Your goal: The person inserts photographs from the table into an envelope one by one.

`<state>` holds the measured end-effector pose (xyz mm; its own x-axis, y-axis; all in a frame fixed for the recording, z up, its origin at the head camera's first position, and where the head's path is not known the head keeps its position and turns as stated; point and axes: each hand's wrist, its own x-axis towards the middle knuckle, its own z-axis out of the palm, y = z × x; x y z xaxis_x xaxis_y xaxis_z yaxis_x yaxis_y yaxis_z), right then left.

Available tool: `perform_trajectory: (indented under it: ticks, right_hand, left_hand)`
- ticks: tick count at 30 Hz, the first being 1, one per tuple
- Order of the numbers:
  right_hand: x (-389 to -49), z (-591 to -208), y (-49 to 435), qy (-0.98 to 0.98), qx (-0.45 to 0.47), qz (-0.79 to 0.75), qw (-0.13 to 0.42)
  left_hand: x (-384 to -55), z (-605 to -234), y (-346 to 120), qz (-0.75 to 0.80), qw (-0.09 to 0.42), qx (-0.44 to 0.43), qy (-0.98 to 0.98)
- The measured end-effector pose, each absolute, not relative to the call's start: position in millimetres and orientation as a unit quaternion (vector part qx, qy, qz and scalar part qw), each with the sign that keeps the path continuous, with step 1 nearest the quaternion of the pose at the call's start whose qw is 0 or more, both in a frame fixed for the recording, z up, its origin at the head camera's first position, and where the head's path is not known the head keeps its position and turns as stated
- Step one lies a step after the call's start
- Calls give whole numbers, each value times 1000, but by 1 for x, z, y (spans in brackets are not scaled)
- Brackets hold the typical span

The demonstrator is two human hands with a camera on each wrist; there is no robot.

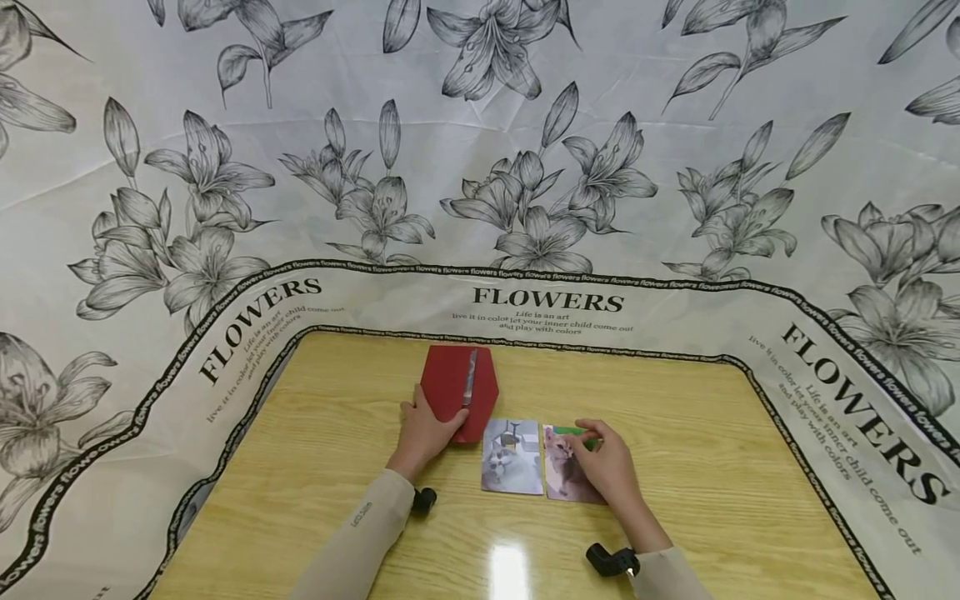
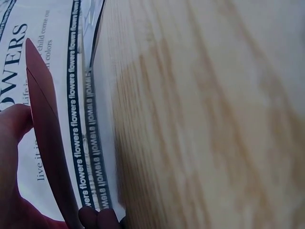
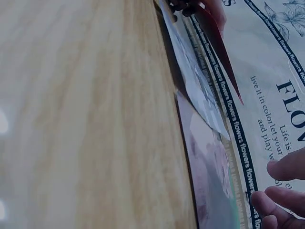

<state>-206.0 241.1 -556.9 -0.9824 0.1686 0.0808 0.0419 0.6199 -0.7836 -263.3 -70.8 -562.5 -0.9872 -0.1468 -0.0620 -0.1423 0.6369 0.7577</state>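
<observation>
Red envelope [image 1: 442,379]: flat, paper-like and angular in outline, gripped in the left hand [image 1: 425,432] at the left of the two picture cards; seen edge-on from the left wrist, it appears tilted and raised off the bench [image 1: 360,500].
Grey strip [image 1: 470,375]: narrow and patterned, lengthwise on the envelope's face; whether a card shows through an opening cannot be told.
Left fingers: clamped on the envelope, thumb on one face and the other fingers [image 2: 97,218] across the opposite face.
Grey picture card [image 1: 512,477]: face up on the bench, beside the envelope's lower right corner; from the right wrist, one end seems to bow upward.
Kitten card [image 1: 558,479]: face up just right of the grey card, a narrow gap between; its right part is hidden beneath the right hand [image 1: 609,468].
Right fingers [image 3: 275,207]: bent, thumb and forefinger near each other, gripping nothing visible; they appear just above the kitten card, contact uncertain.
Handling, envelope: probably light, bendable and easily creased; best held near an edge with a broad, gentle pinch.
Handling, cards: probably light, thin, springy and rather slick; a fingertip under a side edge or corner should serve better than pressure on the face.
</observation>
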Motion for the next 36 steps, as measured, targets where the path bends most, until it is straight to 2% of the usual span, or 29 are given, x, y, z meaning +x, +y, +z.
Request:
perform_trajectory:
  ticks: [10, 20, 36]
  right_hand:
    - [-184, -558, 262, -924, -56, 371, 76]
    - [-165, -567, 269, -950, -63, 303, 44]
    - [-163, -569, 259, -959, -95, 263, 41]
  left_hand:
    - [-265, -562, -69, -419, 4, 80, -904]
    - [-262, -562, -72, -417, 12, 77, -906]
    - [-262, -562, -70, -420, 8, 80, -904]
